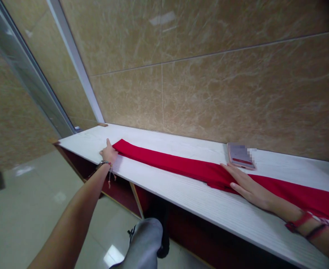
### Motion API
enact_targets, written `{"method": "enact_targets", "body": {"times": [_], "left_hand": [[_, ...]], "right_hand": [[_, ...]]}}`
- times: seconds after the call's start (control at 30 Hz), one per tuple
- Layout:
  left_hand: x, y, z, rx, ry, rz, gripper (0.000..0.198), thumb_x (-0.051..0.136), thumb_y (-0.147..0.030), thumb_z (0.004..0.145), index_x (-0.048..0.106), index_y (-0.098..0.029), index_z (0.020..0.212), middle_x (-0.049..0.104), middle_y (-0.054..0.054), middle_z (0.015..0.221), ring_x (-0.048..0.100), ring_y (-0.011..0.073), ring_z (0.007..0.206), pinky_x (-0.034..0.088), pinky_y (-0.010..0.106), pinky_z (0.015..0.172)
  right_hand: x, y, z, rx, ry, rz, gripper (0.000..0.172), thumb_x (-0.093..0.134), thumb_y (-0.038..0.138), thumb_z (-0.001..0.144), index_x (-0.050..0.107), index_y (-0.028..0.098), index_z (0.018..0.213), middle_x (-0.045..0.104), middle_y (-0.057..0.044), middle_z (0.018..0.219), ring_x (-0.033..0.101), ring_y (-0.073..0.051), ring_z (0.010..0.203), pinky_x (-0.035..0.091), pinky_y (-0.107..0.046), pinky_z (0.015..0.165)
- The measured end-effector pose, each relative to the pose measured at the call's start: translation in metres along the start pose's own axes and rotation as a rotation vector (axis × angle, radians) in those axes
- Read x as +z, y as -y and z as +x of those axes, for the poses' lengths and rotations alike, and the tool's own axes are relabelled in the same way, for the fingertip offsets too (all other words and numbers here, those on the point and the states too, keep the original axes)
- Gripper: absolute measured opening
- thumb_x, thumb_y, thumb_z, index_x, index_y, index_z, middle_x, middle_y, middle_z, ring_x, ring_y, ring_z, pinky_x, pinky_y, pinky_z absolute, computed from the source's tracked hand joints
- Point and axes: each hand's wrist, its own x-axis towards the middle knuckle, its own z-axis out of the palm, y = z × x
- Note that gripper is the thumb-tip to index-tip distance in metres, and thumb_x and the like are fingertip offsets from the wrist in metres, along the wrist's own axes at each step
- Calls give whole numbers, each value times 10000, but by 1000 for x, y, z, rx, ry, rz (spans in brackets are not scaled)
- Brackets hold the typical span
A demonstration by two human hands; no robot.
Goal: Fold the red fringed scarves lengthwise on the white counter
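A long red cloth [164,160], folded into a narrow strip, lies along the white shelf top [181,190] and runs out of view at the right. At its left end is my left hand [109,152], with the thumb raised and the other fingers at the cloth's corner, partly hidden. My right hand [244,185] rests flat on the middle part of the cloth, palm down, its fingers pointing left and the thumb a little apart. Just behind my right hand lies a phone [240,157] in a pinkish case.
A brown tiled wall [209,93] rises along the shelf's back edge. Open compartments [119,192] are below the white top. My knee [149,235] is near the front edge. A small brown piece [102,124] lies at the back left corner.
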Motion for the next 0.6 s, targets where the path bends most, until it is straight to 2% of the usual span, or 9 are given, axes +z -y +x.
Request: {"method": "enact_targets", "body": {"times": [0.07, 0.17, 0.23, 0.3, 0.37, 0.47, 0.53, 0.6], "left_hand": [[-5, 14, 7, 3, -51, 81, 760, 508, -221, 773, 117, -78, 1409, 644, 161, 914, 572, 332, 985, 362, 482, 869], [-7, 27, 12, -6, -113, 108, 739, 526, -280, 773, 167, -153, 1407, 544, 213, 1114, 484, 375, 1093, 363, 515, 858], [-3, 26, 10, -47, -91, 74, 816, 585, -374, 726, 174, -184, 1405, 436, 231, 1244, 421, 413, 1140, 375, 530, 842], [2, 21, 7, -118, -5, 19, 939, 638, -439, 660, 129, -205, 1414, 394, 223, 1288, 402, 431, 1149, 369, 556, 841], [5, 16, 3, -162, 75, -20, 1010, 662, -448, 625, 85, -209, 1419, 432, 206, 1266, 413, 424, 1145, 350, 572, 857], [3, 17, 1, -154, 77, -42, 1034, 649, -467, 626, 58, -170, 1421, 493, 216, 1207, 454, 406, 1119, 364, 551, 861], [1, 21, 2, -147, 75, -43, 1037, 630, -502, 628, 57, -159, 1421, 505, 232, 1198, 471, 411, 1105, 380, 549, 848], [0, 24, 6, -143, 86, -34, 1024, 618, -515, 629, 75, -158, 1420, 520, 240, 1188, 478, 425, 1097, 386, 561, 834]], "right_hand": [[1, -3, -1, -17, 8, -27, 631, 262, 523, 880, 123, 260, 1437, 252, -57, 1463, 182, -274, 1326, 246, -500, 1063], [-1, -2, -2, -50, 35, -91, 615, 278, 527, 879, 143, 291, 1430, 263, -45, 1459, 188, -287, 1326, 246, -535, 1051], [-6, 10, 4, -74, 50, -147, 591, 281, 521, 886, 155, 313, 1424, 254, -39, 1463, 165, -301, 1331, 225, -578, 1036], [-10, 31, 20, -111, 40, -194, 576, 279, 517, 892, 163, 319, 1420, 246, -44, 1465, 133, -319, 1335, 182, -624, 1020], [-11, 58, 45, -181, 44, -196, 570, 265, 517, 896, 174, 309, 1419, 242, -56, 1466, 117, -326, 1339, 139, -647, 1012], [-1, 95, 86, -293, 121, -115, 569, 251, 523, 900, 182, 298, 1419, 214, -51, 1475, 106, -303, 1348, 145, -621, 1028], [10, 108, 105, -314, 201, -46, 593, 247, 530, 898, 148, 279, 1426, 207, -60, 1478, 113, -293, 1349, 154, -620, 1027], [20, 108, 113, -309, 227, 31, 624, 249, 541, 894, 127, 248, 1431, 215, -81, 1474, 116, -275, 1351, 145, -603, 1039]]}}
